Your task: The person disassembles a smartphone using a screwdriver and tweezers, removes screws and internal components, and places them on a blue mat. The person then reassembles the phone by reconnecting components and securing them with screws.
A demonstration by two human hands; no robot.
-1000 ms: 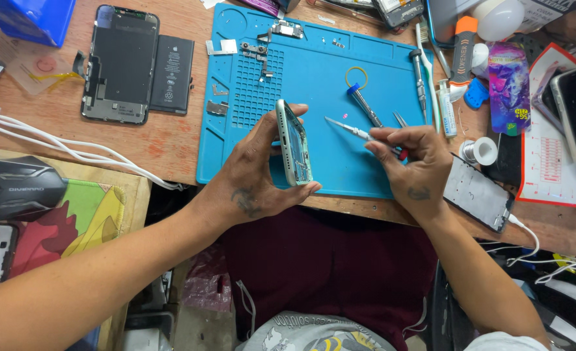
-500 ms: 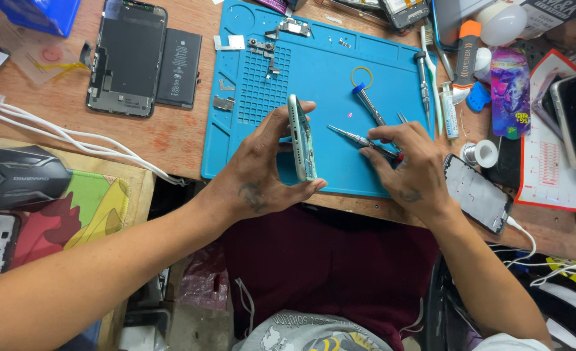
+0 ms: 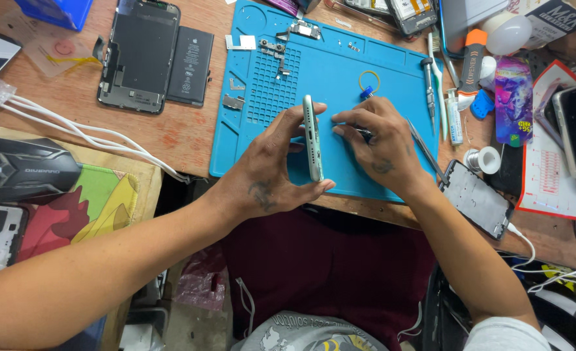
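An opened black phone [image 3: 138, 55] and a loose battery [image 3: 189, 65] lie on the wooden worktop [image 3: 184, 140], left of the blue mat [image 3: 392, 71]. Over the mat's near edge, the left hand [image 3: 268, 175] holds a pale phone frame [image 3: 312, 138] on edge, grip clamped around it. Just beside it, the right hand [image 3: 382, 146] closes on a blue-capped screwdriver [image 3: 364, 97], seemingly; most of it is hidden.
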